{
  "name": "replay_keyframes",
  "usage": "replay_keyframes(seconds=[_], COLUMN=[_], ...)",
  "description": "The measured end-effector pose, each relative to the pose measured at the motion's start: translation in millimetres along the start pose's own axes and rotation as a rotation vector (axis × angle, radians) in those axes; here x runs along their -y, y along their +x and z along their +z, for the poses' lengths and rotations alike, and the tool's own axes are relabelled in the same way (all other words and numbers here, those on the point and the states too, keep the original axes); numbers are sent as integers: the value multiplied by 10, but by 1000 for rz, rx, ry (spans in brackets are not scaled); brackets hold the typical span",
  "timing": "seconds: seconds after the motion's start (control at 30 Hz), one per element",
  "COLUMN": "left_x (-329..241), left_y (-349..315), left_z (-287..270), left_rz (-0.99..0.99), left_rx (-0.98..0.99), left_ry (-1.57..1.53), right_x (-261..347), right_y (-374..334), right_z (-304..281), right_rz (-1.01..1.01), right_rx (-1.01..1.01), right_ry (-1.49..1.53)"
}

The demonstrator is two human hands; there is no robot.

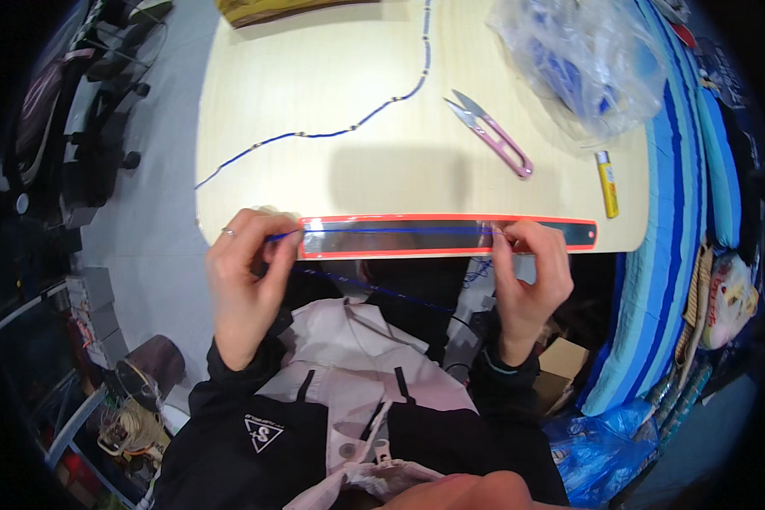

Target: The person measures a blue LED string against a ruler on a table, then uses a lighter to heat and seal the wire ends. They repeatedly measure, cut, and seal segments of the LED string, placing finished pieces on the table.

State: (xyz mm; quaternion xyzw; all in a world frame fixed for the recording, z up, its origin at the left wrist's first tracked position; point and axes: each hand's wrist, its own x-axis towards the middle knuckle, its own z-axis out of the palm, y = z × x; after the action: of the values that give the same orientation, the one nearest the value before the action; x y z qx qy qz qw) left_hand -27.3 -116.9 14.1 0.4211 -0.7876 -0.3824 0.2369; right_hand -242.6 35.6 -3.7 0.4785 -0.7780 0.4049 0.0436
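A blue cord (391, 230) is stretched straight between my two hands, just over a long dark ruler-like strip with an orange border (399, 249) along the table's near edge. My left hand (248, 276) pinches the cord at the strip's left end. Toward the strip's right part, my right hand (535, 272) pinches it between thumb and forefinger. More thin blue cord (399, 295) hangs below the table edge, in front of my lap. Farther back, a blue cord with small beads (327, 134) curves across the pale table (272, 76).
Pink-handled thread snips (508, 155) lie right of the middle, blades partly apart. Beside them are a yellow lighter (608, 189) and a clear plastic bag (603, 68) with blue contents. A blue striped cloth (633, 314) runs along the right side. A yellow-brown object (268, 10) sits at the far edge.
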Motion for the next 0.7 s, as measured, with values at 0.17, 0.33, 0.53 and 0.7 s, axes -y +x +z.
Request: replay_keyframes(seconds=[0.17,0.33,0.53,0.7], left_x=[-10,-9,-16,11], left_y=[-2,-2,-13,-7], left_z=[3,27,-5,0], left_rz=[21,13,18,36], left_rx=[0,-18,-7,-12], left_ry=[14,-14,73,-4], right_x=[19,20,41,30], right_y=[-19,-50,-145,-134], right_z=[33,-52,-94,-56], right_rz=[50,212,436,526], right_rx=[-67,-32,76,153], right_ry=[-29,257,1049,1270])
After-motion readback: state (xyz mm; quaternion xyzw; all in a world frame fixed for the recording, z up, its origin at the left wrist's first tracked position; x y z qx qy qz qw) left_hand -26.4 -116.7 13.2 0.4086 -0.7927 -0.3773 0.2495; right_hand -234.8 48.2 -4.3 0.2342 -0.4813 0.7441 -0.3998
